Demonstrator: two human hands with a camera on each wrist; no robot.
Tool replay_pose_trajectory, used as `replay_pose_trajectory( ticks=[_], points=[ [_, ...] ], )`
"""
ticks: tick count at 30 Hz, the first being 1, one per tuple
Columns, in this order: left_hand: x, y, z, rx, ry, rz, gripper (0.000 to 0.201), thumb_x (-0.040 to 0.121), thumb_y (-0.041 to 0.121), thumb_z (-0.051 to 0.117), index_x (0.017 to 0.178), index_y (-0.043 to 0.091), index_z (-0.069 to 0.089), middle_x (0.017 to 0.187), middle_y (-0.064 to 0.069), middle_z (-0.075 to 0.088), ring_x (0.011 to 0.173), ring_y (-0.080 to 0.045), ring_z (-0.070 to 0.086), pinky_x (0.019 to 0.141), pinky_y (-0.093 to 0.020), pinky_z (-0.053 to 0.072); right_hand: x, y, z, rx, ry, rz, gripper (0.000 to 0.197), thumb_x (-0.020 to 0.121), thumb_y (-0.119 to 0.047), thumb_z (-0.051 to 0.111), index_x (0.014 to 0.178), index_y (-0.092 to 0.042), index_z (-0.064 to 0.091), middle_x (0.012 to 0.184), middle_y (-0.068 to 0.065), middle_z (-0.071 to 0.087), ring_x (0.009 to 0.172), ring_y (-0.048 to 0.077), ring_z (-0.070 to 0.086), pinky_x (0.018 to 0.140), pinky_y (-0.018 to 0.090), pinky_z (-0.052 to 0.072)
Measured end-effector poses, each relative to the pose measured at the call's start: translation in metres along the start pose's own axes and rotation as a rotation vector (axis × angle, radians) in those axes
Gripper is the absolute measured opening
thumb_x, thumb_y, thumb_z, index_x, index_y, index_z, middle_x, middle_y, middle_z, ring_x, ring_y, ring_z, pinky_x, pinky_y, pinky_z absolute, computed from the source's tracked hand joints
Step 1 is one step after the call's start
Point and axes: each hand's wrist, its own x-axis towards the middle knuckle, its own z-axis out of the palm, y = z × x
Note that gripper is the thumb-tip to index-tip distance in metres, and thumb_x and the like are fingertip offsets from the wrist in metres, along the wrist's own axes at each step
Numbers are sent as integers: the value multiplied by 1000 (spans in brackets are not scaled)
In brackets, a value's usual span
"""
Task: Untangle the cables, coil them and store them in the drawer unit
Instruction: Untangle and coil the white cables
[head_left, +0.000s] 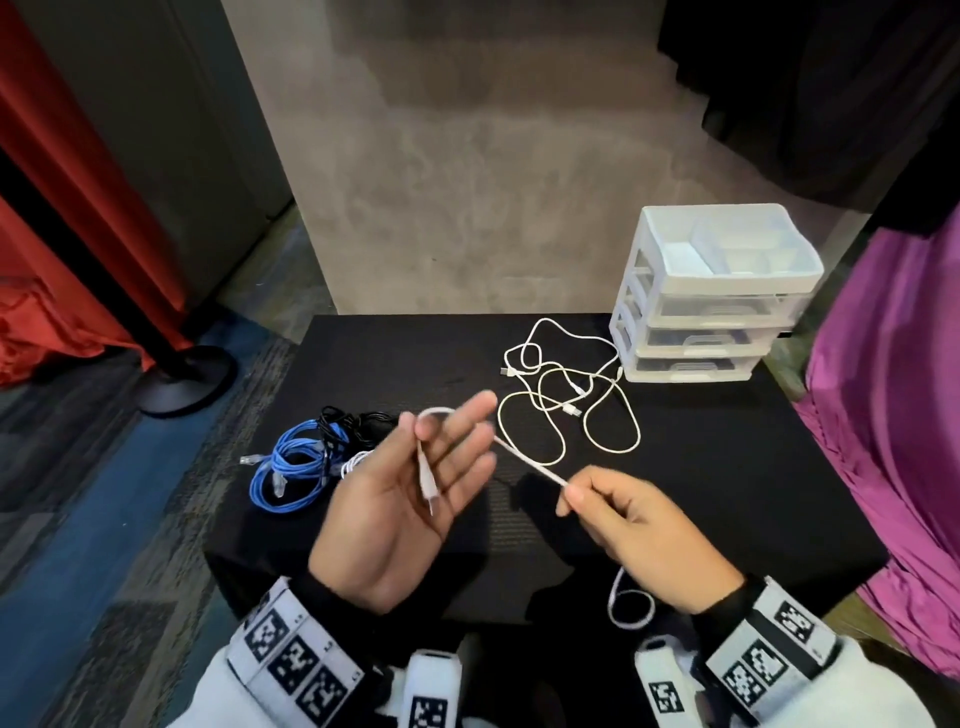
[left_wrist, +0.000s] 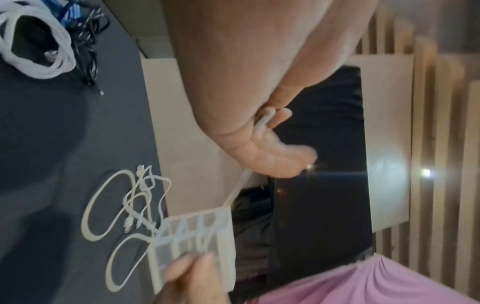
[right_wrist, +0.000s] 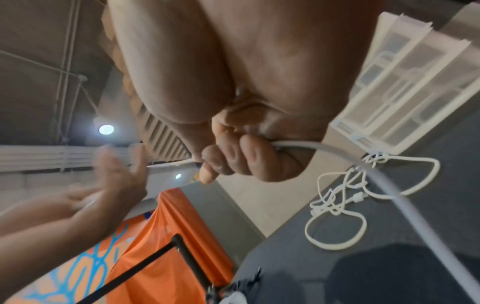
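The left hand (head_left: 410, 499) is raised palm-up with fingers straight and spread; a white cable (head_left: 524, 462) loops over its fingers, the plug end lying across the palm under the thumb. The right hand (head_left: 634, 535), just beside it, pinches that same cable between thumb and forefinger, the slack hanging below its wrist. Beyond both hands, a tangle of white cables (head_left: 566, 395) lies on the black desk (head_left: 727, 467), touching the white drawer unit (head_left: 711, 296). Left of the left hand lies a blue and black cable bundle (head_left: 306, 457).
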Motion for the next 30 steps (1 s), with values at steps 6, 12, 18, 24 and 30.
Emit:
replay_pose_trajectory(
  ticks=[6, 12, 18, 24, 30],
  points=[
    [12, -12, -20, 512, 131, 234, 25, 109, 24, 38, 94, 8, 50, 139, -4, 66, 130, -23, 62, 107, -48, 50, -25, -23, 38, -204, -294, -120, 21, 104, -34, 58, 89, -24, 68, 65, 1, 56, 59, 7, 48, 63, 32, 46],
    [-4, -29, -29, 1131, -147, 145, 24, 109, 23, 45, 95, 11, 60, 93, -2, 77, 73, -6, 64, 72, -31, 46, -6, -52, 7, -142, -102, -203, 12, 101, -23, 65, 91, -24, 73, 82, 1, 71, 78, 24, 66, 78, 48, 53],
    [-12, -37, -12, 612, -138, -108, 24, 101, 27, 59, 108, 8, 72, 103, -16, 76, 69, -17, 64, 69, -23, 53, 10, -48, 4, 322, -57, -23, 16, 103, -13, 62, 100, 2, 67, 93, 20, 70, 81, 19, 66, 73, 33, 59],
    [-15, -43, -15, 410, -137, -260, 17, 84, 30, 73, 93, 17, 77, 86, -9, 73, 71, -15, 71, 79, -31, 60, 5, -54, 18, 660, -189, 135, 14, 104, -10, 54, 97, 1, 59, 74, 6, 62, 59, 13, 61, 57, 20, 52],
    [-6, -54, -15, 568, 122, -61, 17, 89, 27, 73, 88, 10, 73, 91, -24, 74, 83, -33, 72, 69, -43, 62, 11, -48, 24, 628, -27, 192, 22, 102, -14, 62, 96, 7, 57, 69, 11, 51, 58, 21, 52, 61, 35, 50]
  ],
)
